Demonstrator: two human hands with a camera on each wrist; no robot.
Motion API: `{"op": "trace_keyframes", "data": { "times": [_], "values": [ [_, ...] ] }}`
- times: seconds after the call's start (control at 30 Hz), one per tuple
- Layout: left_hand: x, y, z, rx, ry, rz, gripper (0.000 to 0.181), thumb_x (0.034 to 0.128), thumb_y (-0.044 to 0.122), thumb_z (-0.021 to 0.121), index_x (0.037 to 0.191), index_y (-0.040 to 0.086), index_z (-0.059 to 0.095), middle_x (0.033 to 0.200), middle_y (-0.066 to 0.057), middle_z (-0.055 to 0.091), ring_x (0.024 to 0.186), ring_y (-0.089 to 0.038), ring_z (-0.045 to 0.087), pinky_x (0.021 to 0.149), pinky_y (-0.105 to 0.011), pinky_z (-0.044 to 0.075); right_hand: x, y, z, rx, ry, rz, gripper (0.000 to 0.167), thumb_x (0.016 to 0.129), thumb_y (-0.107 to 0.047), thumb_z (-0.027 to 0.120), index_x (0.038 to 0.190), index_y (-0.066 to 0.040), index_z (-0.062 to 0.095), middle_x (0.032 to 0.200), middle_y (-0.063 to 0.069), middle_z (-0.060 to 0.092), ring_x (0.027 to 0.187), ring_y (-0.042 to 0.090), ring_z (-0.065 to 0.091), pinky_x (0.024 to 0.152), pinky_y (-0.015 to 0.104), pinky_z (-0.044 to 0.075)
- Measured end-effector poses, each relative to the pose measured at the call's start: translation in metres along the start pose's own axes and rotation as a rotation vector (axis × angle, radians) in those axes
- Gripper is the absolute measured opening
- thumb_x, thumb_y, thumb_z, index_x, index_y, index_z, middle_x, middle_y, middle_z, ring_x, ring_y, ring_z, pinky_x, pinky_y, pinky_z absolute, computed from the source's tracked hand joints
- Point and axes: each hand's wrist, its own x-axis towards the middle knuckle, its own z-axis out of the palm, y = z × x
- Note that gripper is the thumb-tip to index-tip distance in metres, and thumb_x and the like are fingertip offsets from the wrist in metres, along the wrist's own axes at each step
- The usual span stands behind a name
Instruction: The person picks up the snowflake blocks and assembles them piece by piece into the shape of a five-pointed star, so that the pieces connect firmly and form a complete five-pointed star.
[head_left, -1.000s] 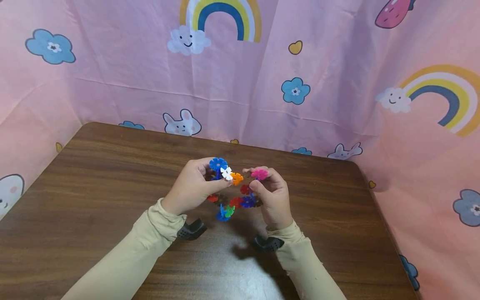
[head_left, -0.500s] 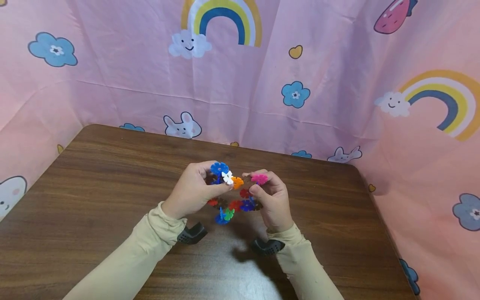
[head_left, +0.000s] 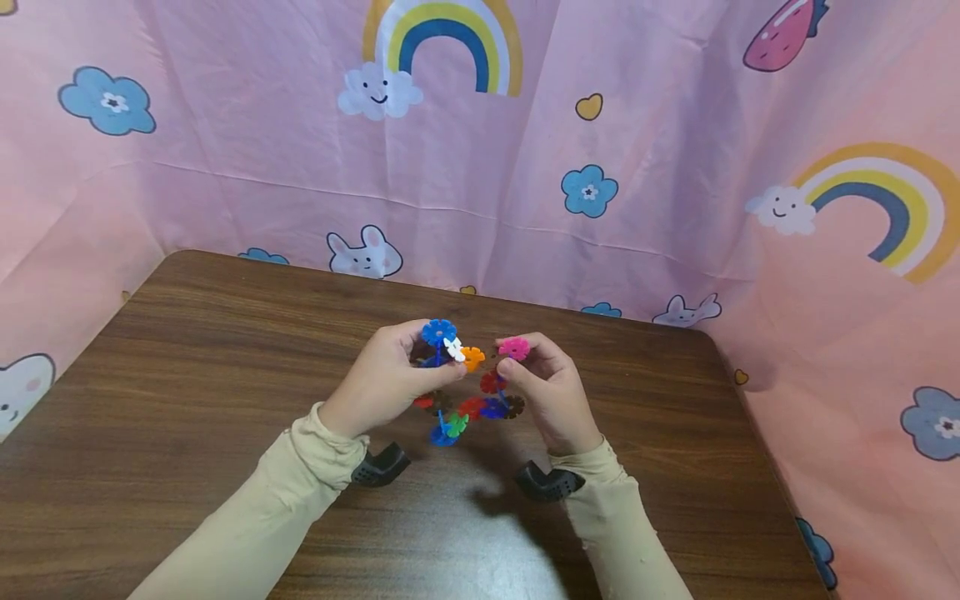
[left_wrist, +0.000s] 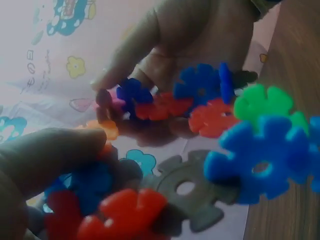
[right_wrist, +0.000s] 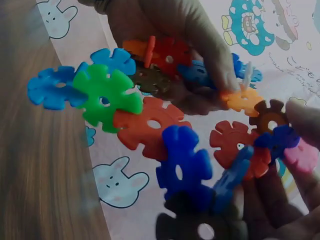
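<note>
Both hands hold up a chain of interlocking snowflake discs above the table. My left hand (head_left: 386,375) pinches its left end, near the orange disc (head_left: 472,358), white disc (head_left: 453,348) and blue disc (head_left: 438,332). The thumb and fingers of my right hand (head_left: 551,387) pinch the other end by the pink disc (head_left: 514,348). Between the hands the chain sags toward me, with a green disc (right_wrist: 104,99) and red disc (right_wrist: 152,125) in it. A brown disc (right_wrist: 270,120) lies by the orange one in the right wrist view; whether they are joined I cannot tell.
The brown wooden table (head_left: 262,333) lies under both hands. A pink patterned curtain (head_left: 480,167) stands along its back and sides. Black wrist mounts (head_left: 381,465) stick out below the sleeves.
My right wrist has shifted slightly right and turned, and the pink disc has tilted with it. The brown disc under the right hand shows more. My left hand keeps nearly the same place.
</note>
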Motion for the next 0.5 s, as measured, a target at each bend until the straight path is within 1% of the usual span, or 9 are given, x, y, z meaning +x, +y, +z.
{"op": "trace_keyframes", "data": {
  "times": [0.07, 0.13, 0.2, 0.33, 0.4, 0.5],
  "values": [
    [0.0007, -0.0005, -0.0003, 0.026, -0.003, -0.016, 0.026, 0.0901, 0.024, 0.083, 0.104, 0.006, 0.071, 0.093, -0.005, 0.073, 0.083, -0.02, 0.066, 0.072, -0.033, 0.059, 0.0001, -0.0004, -0.0006, -0.013, 0.008, 0.013, 0.017, 0.098, -0.003, 0.067, 0.104, -0.018, 0.07, 0.114, 0.003, 0.069, 0.096, 0.018, 0.061, 0.078, 0.028, 0.057],
    [0.001, -0.0011, -0.0007, 0.037, -0.015, -0.033, 0.028, 0.0903, 0.026, 0.083, 0.104, 0.005, 0.071, 0.091, -0.006, 0.072, 0.081, -0.02, 0.065, 0.071, -0.033, 0.058, 0.0001, -0.0012, -0.0006, -0.019, 0.006, 0.014, 0.017, 0.098, -0.003, 0.067, 0.102, -0.019, 0.07, 0.115, 0.003, 0.07, 0.099, 0.018, 0.062, 0.082, 0.028, 0.057],
    [0.0011, -0.001, -0.0012, 0.029, -0.034, -0.052, 0.029, 0.0907, 0.027, 0.082, 0.104, 0.004, 0.071, 0.091, -0.006, 0.072, 0.081, -0.021, 0.064, 0.071, -0.034, 0.058, 0.0001, -0.0024, -0.0007, -0.008, -0.019, 0.016, 0.015, 0.099, -0.005, 0.067, 0.103, -0.019, 0.07, 0.118, 0.003, 0.071, 0.105, 0.02, 0.063, 0.087, 0.03, 0.056],
    [0.0008, 0.0, -0.0027, -0.015, -0.065, -0.089, 0.032, 0.0911, 0.028, 0.081, 0.107, 0.003, 0.071, 0.096, -0.008, 0.074, 0.087, -0.022, 0.066, 0.074, -0.035, 0.057, -0.0002, -0.0049, -0.0023, 0.039, -0.082, 0.042, 0.009, 0.101, -0.013, 0.068, 0.107, -0.019, 0.07, 0.12, 0.003, 0.071, 0.11, 0.021, 0.064, 0.092, 0.032, 0.056],
    [0.0004, 0.0007, -0.003, -0.021, -0.068, -0.099, 0.035, 0.0912, 0.03, 0.081, 0.11, 0.003, 0.071, 0.1, -0.008, 0.074, 0.09, -0.022, 0.067, 0.076, -0.034, 0.058, -0.0008, -0.0051, -0.0032, 0.064, -0.093, 0.049, 0.008, 0.102, -0.015, 0.068, 0.108, -0.018, 0.071, 0.119, 0.003, 0.072, 0.112, 0.021, 0.065, 0.093, 0.033, 0.056],
    [-0.0008, 0.0018, -0.0024, -0.024, -0.051, -0.099, 0.034, 0.0902, 0.029, 0.082, 0.11, 0.004, 0.071, 0.099, -0.008, 0.074, 0.09, -0.023, 0.067, 0.075, -0.034, 0.058, -0.0018, -0.0045, -0.0011, 0.087, -0.074, 0.045, 0.006, 0.101, -0.017, 0.069, 0.106, -0.018, 0.071, 0.118, 0.002, 0.074, 0.114, 0.021, 0.066, 0.094, 0.034, 0.055]
  ]
}}
